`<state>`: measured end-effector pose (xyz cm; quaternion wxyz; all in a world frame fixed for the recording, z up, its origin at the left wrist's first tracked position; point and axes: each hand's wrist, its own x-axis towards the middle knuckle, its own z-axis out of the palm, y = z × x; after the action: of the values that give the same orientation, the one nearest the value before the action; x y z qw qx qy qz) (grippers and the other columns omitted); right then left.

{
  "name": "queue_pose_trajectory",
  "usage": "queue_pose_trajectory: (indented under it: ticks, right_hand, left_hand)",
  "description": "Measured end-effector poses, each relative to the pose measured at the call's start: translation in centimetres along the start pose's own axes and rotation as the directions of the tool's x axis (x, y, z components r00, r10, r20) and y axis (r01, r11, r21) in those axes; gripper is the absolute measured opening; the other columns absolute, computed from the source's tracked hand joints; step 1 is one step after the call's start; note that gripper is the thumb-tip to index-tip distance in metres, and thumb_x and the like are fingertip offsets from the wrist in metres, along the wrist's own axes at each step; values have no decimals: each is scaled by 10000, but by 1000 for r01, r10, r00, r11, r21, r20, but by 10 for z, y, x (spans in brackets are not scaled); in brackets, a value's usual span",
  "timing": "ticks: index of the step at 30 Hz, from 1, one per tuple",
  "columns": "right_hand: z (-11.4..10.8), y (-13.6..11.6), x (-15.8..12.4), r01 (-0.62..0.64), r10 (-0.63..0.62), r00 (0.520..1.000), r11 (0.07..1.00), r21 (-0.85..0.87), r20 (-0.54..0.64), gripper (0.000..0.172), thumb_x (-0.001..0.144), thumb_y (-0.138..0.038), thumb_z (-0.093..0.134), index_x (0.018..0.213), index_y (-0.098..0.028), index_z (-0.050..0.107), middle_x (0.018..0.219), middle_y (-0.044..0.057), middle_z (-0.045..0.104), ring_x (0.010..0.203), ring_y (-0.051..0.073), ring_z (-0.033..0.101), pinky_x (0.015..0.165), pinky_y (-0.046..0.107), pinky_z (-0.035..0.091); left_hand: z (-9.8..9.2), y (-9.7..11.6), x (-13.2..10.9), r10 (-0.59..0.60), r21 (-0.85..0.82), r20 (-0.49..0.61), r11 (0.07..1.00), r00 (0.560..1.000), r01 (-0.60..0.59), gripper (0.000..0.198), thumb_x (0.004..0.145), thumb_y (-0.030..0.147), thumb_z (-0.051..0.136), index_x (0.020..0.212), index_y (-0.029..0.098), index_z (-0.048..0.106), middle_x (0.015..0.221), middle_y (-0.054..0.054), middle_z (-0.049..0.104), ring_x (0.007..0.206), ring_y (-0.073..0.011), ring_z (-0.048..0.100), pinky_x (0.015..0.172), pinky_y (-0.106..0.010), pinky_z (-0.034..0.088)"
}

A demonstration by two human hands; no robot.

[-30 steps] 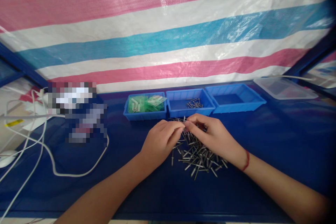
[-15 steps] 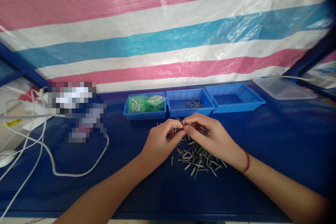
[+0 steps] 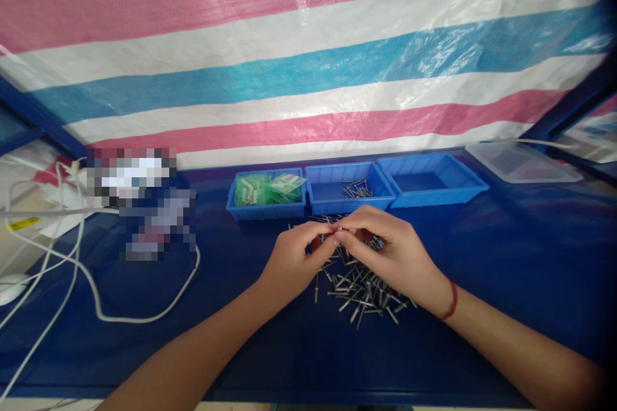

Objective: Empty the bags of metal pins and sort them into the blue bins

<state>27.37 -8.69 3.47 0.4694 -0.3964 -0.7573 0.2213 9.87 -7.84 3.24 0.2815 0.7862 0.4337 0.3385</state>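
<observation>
Above a loose pile of silvery blind rivets, my two hands meet fingertip to fingertip. My left hand is closed in a pinch of thumb and forefinger. My right hand, with a red cord at its wrist, pinches from the other side. Between the fingertips a tiny metal bit of a rivet shows; the fingers hide most of it. Behind the hands, the middle blue bin has a small heap of rivets at its right side.
The left blue bin holds green plastic packets. To the right stands another blue bin, and a clear plastic lid lies past it. White cables loop over the blue table at left, beside blurred-out items.
Both hands stay over the pile with fingertips together. The right fingers have shifted slightly, and the small metal bit between the tips sits at a different angle.
</observation>
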Motion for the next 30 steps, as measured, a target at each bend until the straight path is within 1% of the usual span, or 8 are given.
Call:
queue_pose_trajectory:
  ticks: [3, 7, 11, 15, 21, 26, 28, 30]
  right_hand:
    - [1, 1, -1, 3, -4, 1000, 1000, -24, -24, 61, 838, -237, 614, 880, -209, 648, 746, 24, 608, 682, 141, 564, 604, 275, 467]
    - [1, 2, -1, 28, -28, 1000, 1000, -1, -7, 49, 839, -226, 608, 849, -212, 654, 783, 36, 634, 711, 151, 585, 605, 280, 482]
    - [0, 1, -1, 75, -75, 997, 997, 19, 25, 125, 847, -193, 590, 925, -230, 679, 854, 46, 661, 766, 157, 607, 650, 290, 501]
    - [-1, 0, 0, 73, -73, 997, 997, 14, 21, 174, 849, -199, 585, 981, -243, 689, 884, 50, 662, 784, 161, 615, 675, 302, 507]
    - [-1, 4, 2, -16, 16, 1000, 1000, -23, -16, 112, 842, -235, 596, 907, -224, 687, 739, 20, 615, 619, 127, 548, 534, 258, 438]
    - [0, 7, 2, -25, 25, 1000, 997, -74, 2, 94, 845, -218, 588, 891, -212, 669, 755, 27, 618, 662, 138, 559, 572, 266, 447]
    - [-1, 7, 4, -6, 8, 1000, 996, -91, 23, 97, 854, -219, 577, 888, -208, 666, 786, 38, 630, 715, 152, 576, 616, 280, 461]
    - [-6, 10, 7, 3, -2, 1000, 994, -112, 4, 102, 863, -232, 567, 882, -209, 665, 790, 37, 635, 727, 159, 580, 628, 289, 461]
  left_hand:
    - [0, 0, 0, 6, 17, 21, 1000, 1000, -6, 213, 887, 321, 536, 938, 178, 684, 750, -8, 668, 618, -115, 554, 602, -221, 414]
    - [0, -1, 1, 28, 24, 40, 999, 999, -29, 215, 885, 319, 535, 970, 177, 673, 737, -5, 642, 628, -114, 539, 597, -218, 403]
    - [-1, -3, 2, 68, 11, 62, 998, 996, -69, 208, 892, 314, 524, 938, 169, 667, 748, -7, 620, 636, -108, 526, 592, -213, 397]
    - [-1, -4, 2, 20, -5, 16, 1000, 1000, -20, 204, 877, 345, 550, 898, 166, 646, 754, -4, 617, 619, -102, 522, 578, -213, 402]
    - [-5, -6, 2, -48, -30, -58, 998, 997, 46, 129, 851, 301, 582, 869, 177, 608, 730, 14, 619, 604, -96, 532, 560, -204, 405]
    - [-5, -4, 1, -47, -42, -88, 998, 995, 44, 118, 850, 294, 582, 855, 178, 604, 763, 5, 639, 617, -95, 545, 561, -201, 410]
    - [-5, -3, 0, -43, -61, -90, 997, 995, 38, 130, 848, 279, 583, 935, 184, 602, 800, 3, 649, 618, -92, 547, 568, -200, 417]
    - [-4, -3, 0, -34, -90, -90, 996, 995, 26, 247, 847, 259, 583, 1083, 192, 563, 836, 2, 656, 618, -88, 546, 578, -201, 426]
